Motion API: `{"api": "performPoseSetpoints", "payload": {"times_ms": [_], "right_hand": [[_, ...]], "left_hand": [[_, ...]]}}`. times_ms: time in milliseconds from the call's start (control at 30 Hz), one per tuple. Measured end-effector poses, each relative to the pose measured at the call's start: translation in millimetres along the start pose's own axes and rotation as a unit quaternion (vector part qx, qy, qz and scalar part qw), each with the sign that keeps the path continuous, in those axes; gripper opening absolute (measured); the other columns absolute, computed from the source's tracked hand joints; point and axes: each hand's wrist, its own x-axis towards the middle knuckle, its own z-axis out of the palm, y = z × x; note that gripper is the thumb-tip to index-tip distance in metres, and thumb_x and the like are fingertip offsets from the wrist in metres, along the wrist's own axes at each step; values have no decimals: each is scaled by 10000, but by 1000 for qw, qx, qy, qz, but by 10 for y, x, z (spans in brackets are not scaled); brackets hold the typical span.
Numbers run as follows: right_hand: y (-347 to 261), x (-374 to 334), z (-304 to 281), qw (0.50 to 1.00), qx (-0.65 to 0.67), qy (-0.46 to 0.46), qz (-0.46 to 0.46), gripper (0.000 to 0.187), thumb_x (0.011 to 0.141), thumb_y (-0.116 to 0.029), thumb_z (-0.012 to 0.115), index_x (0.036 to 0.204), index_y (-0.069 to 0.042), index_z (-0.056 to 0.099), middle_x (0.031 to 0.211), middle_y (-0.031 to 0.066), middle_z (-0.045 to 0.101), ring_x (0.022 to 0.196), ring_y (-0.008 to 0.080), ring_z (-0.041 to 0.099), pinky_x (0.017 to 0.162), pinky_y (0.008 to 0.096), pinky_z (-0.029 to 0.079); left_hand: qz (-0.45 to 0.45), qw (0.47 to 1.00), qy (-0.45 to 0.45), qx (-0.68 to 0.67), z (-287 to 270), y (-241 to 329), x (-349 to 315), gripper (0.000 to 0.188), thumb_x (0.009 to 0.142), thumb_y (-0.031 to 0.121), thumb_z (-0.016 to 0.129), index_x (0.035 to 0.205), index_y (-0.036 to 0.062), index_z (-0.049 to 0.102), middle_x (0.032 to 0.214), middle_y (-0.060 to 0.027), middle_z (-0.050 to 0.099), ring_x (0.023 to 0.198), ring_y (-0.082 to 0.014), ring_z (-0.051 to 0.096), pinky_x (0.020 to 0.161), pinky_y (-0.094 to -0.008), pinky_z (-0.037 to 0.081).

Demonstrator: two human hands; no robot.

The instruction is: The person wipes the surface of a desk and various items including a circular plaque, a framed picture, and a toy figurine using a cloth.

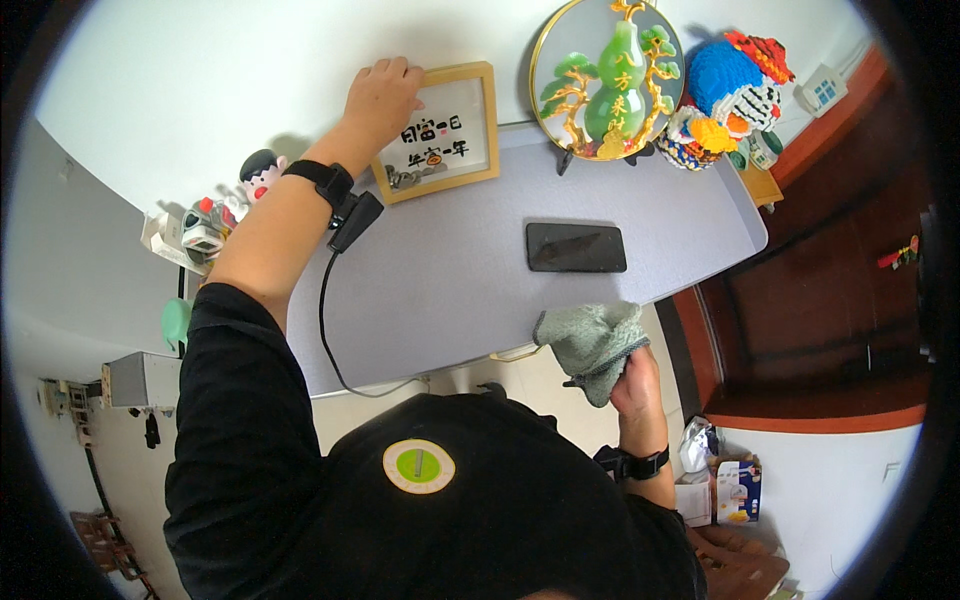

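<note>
My left hand (383, 103) reaches to the back of the table and grips the upper left side of a picture frame (491, 125). The frame has a light wood border around a white sheet with dark lettering; my hand and wrist cover part of its left edge. In my right hand (636, 384), off the table's front edge, hangs a grey-green cloth (592, 345) with a dark border, pinched at its lower right corner. A black smartphone (575, 248) lies on the table between the cloth and the back ornaments.
The grey table (440, 280) stands against a white wall. At the back right are a round gourd plaque (612, 80) on a stand and a colourful block figure (740, 85). A cartoon figurine (262, 172) stands at left. A black cable (322, 315) runs from my left wrist.
</note>
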Motion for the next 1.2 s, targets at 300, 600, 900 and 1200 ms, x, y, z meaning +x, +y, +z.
{"api": "performPoseSetpoints", "payload": {"times_ms": [300, 600, 900, 1200], "right_hand": [[-197, -91, -74, 994, -71, 24, -84, 377, 936, -278, 464, 1198, -7, 463, 1123, 112, 554, 1017, 235, 542, 874, 381, 445], [-293, -207, -428, 992, -25, 97, -70, 492, 890, -347, 542, 1267, -57, 416, 1220, 95, 504, 1117, 244, 486, 950, 425, 396], [-282, -423, -738, 986, 12, 132, -96, 459, 919, -349, 487, 1237, -24, 429, 1155, 127, 533, 1012, 267, 544, 820, 425, 483], [-387, -314, -747, 991, 1, 104, -89, 506, 915, -396, 474, 1264, -35, 404, 1177, 119, 520, 1054, 267, 521, 864, 430, 459]], "left_hand": [[-94, 882, -204, -413, 72, 898, 122, 487, 861, 330, 577, 1247, 56, 463, 1133, -113, 546, 1023, -237, 525, 871, -329, 418], [-354, 541, -183, -740, 628, 1425, 432, 622, 842, 379, 598, 1324, 83, 340, 1262, -79, 459, 1165, -217, 413, 1007, -424, 267], [-368, 287, -168, -868, 964, 1472, 548, 436, 853, 258, 614, 1232, 134, 439, 1220, -35, 506, 1143, -219, 461, 1003, -488, 277], [-358, 311, -202, -857, 1139, 1551, 459, 452, 883, 241, 579, 1280, 123, 397, 1273, -58, 465, 1188, -286, 427, 977, -613, 276]]}}
